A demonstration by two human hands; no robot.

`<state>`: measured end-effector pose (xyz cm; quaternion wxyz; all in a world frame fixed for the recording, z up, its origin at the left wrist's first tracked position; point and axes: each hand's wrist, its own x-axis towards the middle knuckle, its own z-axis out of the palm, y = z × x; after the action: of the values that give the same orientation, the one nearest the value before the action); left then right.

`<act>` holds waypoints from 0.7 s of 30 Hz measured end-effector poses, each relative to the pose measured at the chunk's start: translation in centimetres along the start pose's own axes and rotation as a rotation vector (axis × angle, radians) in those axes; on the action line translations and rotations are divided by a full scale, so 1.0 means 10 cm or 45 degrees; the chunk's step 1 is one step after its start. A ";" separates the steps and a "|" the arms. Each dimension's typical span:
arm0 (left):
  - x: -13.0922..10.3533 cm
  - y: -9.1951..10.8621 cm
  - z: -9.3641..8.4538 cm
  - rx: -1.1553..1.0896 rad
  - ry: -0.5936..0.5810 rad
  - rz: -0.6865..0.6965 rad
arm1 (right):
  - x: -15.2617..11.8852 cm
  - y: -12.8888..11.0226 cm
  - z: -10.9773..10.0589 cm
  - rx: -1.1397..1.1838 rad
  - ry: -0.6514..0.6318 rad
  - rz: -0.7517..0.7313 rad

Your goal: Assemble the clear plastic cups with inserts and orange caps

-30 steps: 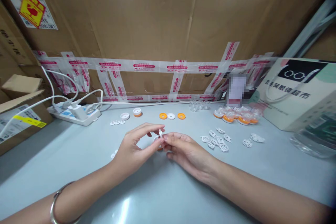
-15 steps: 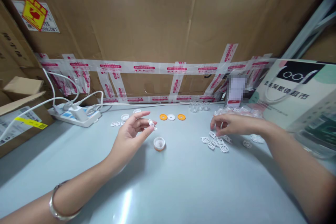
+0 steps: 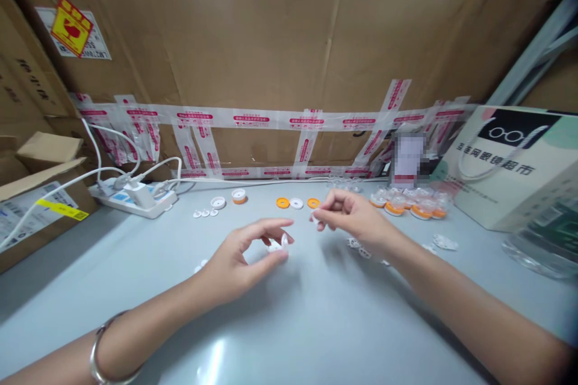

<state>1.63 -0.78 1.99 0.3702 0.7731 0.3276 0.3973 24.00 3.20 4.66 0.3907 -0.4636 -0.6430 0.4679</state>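
Observation:
My left hand (image 3: pixel 246 258) pinches a small white spoked plastic piece (image 3: pixel 285 242), seen nearly edge-on, between thumb and fingertips. Partly hidden behind those fingers is a small white object (image 3: pixel 273 246) low on the table. To the right, my right hand (image 3: pixel 352 216) is closed in a pinch on a small white piece (image 3: pixel 315 218), whose shape is blurred and mostly covered. Flat white spoked pieces (image 3: pixel 362 251) lie under the right forearm, which hides some of them. An orange ring (image 3: pixel 282 203) and a white ring (image 3: pixel 296 203) lie beyond the hands.
Several orange-and-white round parts (image 3: pixel 421 210) with clear pieces are heaped at right, near a paper bag (image 3: pixel 492 192) and a clear container (image 3: pixel 542 249). At left are a power strip (image 3: pixel 153 207), small white discs (image 3: pixel 205 213) and an orange-and-white cap (image 3: pixel 239 197). A large carton (image 3: pixel 253 42) stands behind.
My right hand has left the pile of spoked pieces and moved left with a small white piece. My left hand has moved right and nearer, still holding its piece.

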 end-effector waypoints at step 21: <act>-0.01 -0.06 -0.03 0.217 -0.019 0.201 | -0.18 0.01 0.47 0.907 -0.183 0.259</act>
<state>1.14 -0.48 1.58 0.2733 0.8281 0.2954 0.3901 20.13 0.37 3.26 0.4328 -0.3261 -0.4165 0.7299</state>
